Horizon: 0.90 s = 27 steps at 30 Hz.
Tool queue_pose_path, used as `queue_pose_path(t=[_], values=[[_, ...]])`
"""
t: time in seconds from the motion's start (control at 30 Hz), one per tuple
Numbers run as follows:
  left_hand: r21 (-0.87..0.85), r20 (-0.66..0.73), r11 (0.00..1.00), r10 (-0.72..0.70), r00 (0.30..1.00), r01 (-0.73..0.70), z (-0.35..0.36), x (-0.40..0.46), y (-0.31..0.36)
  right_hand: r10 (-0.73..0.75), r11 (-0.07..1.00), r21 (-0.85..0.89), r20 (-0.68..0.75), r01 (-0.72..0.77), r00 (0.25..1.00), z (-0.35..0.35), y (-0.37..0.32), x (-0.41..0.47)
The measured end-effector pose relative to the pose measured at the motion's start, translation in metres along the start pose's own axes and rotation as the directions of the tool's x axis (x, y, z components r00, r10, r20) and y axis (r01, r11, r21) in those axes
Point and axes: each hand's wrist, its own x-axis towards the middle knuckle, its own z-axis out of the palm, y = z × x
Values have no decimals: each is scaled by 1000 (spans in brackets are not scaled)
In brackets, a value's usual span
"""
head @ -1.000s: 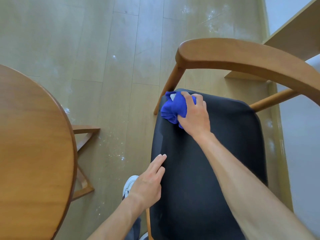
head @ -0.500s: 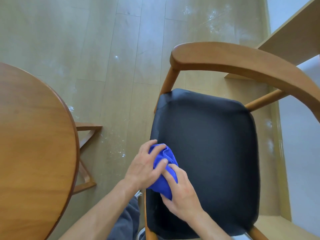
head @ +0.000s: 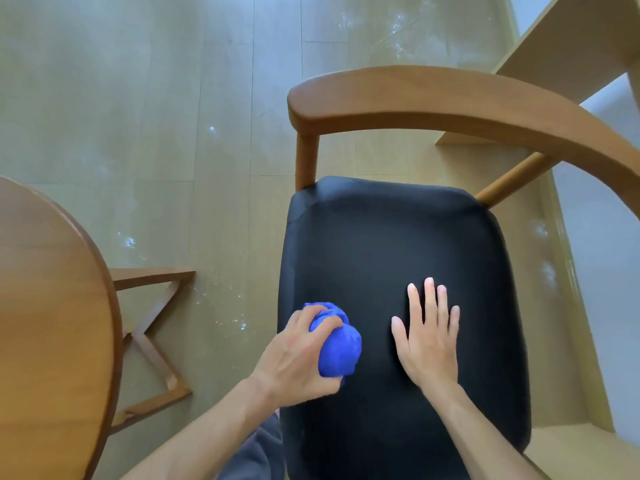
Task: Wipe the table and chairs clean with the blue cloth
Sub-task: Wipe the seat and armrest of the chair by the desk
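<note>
Head view looks straight down on a chair (head: 433,98) with a curved wooden back rail and a black padded seat (head: 398,244); the left hand (head: 298,358) sits at the seat's near left edge, its fingers and thumb curled round a bunched blue cloth (head: 337,344), so the cloth is gripped and lies against the black padding just inside that edge; part of the cloth bulges out past the fingers toward the seat's middle. The right hand (head: 427,337) lies flat on the seat just beside the cloth, palm down, fingers straight and slightly spread, holding nothing; a narrow strip of black seat shows between its thumb and the cloth, so the two are apart. Both bare forearms reach in from the lower edge of the frame; a bit of grey trouser leg (head: 252,452) shows between them beside the seat's left edge. A round wooden table (head: 52,323) fills the left side, well apart from the chair; its crossed wooden base (head: 152,327) shows under the rim. The floor (head: 138,98) is pale wood-look planking with scattered white specks; light wooden furniture (head: 571,46) stands at the upper right, behind the chair's back rail.
</note>
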Motion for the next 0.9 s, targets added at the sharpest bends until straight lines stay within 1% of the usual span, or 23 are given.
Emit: queue_pose_path(t=[0.07,0.13,0.17,0.2,0.23,0.3,0.4,0.47,0.53,0.63,0.77,0.83,0.9], values=[[-110,-113,983,-158,981,146,-11,46,2,1,1000,-11,-52,-1,999,7,1,0],[-153,-226,955,-285,932,255,-26,107,-3,-6,1000,7,-103,7,995,12,4,2],[-159,-252,939,-336,907,304,-36,136,-7,-11,1000,16,-123,13,992,15,4,3],[-155,-258,929,-368,893,337,-43,159,-11,-14,1000,22,-138,18,990,17,5,3],[-141,-255,929,-368,894,342,-49,176,-14,-17,999,30,-151,22,988,18,5,2],[-95,-227,946,-323,919,309,-48,185,-24,-24,999,42,-182,33,983,20,6,3],[-83,-178,959,-280,943,270,-33,158,-35,-16,998,49,-203,26,979,23,7,4],[-63,-210,963,-268,940,260,-22,145,-39,-17,999,47,-217,28,976,23,6,3],[-63,-264,958,-287,921,280,-20,144,-36,-19,999,43,-225,29,974,24,6,4],[-159,-256,940,-334,907,301,-11,125,-26,-18,999,41,-233,28,972,23,7,3],[-288,-242,913,-362,900,290,10,48,-19,-12,999,47,-231,23,973,23,6,2],[-286,-217,918,-341,915,274,27,-1,-6,-9,999,42,-226,19,974,23,6,2],[-292,-112,897,-377,919,332,43,-56,5,-9,999,43,-231,20,973,23,6,2]])
